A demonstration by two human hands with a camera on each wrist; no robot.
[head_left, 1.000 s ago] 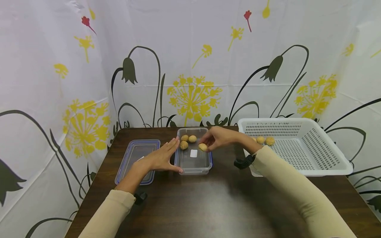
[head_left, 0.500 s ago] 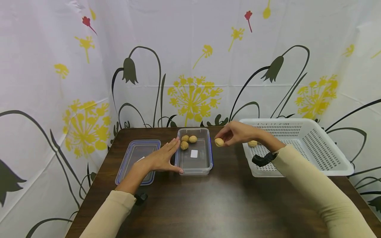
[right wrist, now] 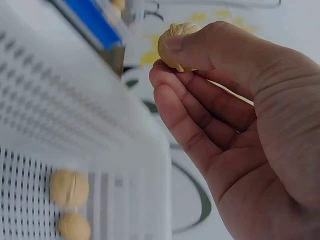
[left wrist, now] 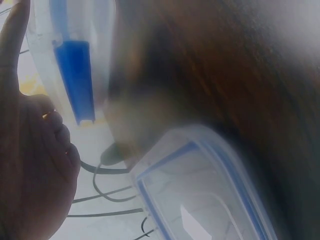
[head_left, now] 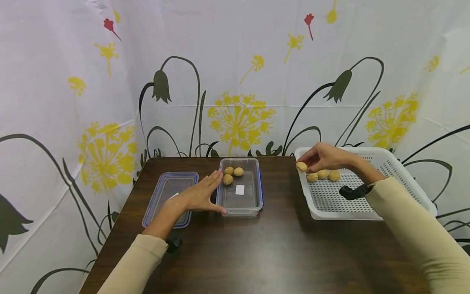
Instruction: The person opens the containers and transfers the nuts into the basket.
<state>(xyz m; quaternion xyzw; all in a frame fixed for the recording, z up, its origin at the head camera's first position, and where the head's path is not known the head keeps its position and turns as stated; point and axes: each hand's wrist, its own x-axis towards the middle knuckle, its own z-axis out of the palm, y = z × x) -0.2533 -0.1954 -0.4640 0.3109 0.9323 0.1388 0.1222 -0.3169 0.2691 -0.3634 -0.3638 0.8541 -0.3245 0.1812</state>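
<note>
Our right hand has moved away from the clear box and now sits over the near left corner of the white basket. It pinches one walnut with the thumb and fingers. From the head we see three nuts lying in the basket; the right wrist view shows only two. Our left hand stays flat and loose, touching the box's side. Three nuts remain in the box, beside the lid.
</note>
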